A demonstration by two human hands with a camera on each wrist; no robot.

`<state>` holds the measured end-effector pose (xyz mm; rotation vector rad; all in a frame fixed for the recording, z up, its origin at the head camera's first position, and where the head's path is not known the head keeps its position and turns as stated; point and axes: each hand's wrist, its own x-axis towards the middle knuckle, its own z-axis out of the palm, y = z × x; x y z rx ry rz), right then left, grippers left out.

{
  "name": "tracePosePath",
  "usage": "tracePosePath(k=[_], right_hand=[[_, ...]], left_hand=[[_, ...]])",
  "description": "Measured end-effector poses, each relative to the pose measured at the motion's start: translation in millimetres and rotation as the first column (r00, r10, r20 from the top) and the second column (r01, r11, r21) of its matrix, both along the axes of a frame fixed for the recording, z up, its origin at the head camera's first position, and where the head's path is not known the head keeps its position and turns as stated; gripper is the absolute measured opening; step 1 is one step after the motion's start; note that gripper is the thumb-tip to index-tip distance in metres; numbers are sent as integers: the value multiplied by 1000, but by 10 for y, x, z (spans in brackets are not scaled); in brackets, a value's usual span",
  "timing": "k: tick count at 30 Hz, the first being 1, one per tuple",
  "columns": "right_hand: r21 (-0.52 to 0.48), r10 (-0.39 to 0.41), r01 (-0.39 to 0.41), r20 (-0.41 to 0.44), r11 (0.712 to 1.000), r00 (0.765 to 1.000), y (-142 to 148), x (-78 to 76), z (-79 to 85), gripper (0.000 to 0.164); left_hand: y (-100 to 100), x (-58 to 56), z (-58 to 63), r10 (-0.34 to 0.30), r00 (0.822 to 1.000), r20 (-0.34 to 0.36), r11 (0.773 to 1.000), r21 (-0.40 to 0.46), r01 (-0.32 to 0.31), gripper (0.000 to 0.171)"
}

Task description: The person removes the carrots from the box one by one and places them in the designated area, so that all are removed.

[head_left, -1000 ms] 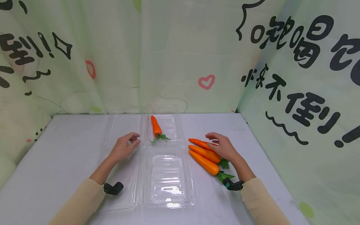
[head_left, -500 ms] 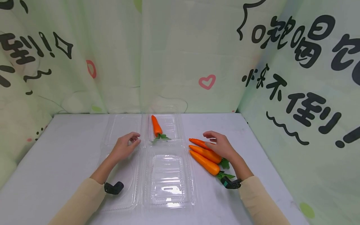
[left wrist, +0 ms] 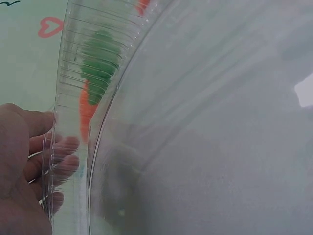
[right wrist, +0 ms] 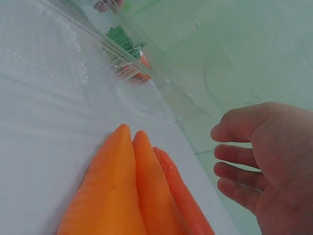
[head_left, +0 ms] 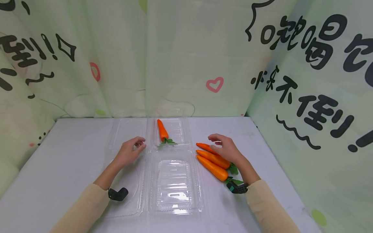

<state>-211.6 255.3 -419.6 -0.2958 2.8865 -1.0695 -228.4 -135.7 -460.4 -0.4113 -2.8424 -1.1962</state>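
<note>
A clear plastic container lies spread open at the table's middle, with more clear plastic along its left side. One orange carrot with green leaves lies in its far part, leaves toward me. My left hand is at the container's left side, its fingers loosely bent; in the left wrist view some fingertips show through the clear plastic. To the right, three carrots lie side by side, tips pointing left. Over the farthest one hovers my right hand, thumb and fingers apart with nothing between them.
A white-topped table carries everything. Behind it and to the right hang pale green curtains with dark writing and pink hearts; the right curtain runs along the table's edge.
My right hand has drifted slightly left and away from me above the carrots. The left hand, the container and the carrots have stayed in place.
</note>
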Motion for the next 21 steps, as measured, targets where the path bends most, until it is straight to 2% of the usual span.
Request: tracePosePath(k=[14, 21], right_hand=[[-54, 40, -40, 6, 998, 999, -90, -14, 9, 38], [-61, 36, -36, 9, 998, 999, -166, -37, 27, 38]], left_hand=[[-3, 0, 0, 2, 1000, 13, 1000, -6, -2, 32], [-1, -6, 5, 7, 1000, 20, 1000, -4, -7, 32]])
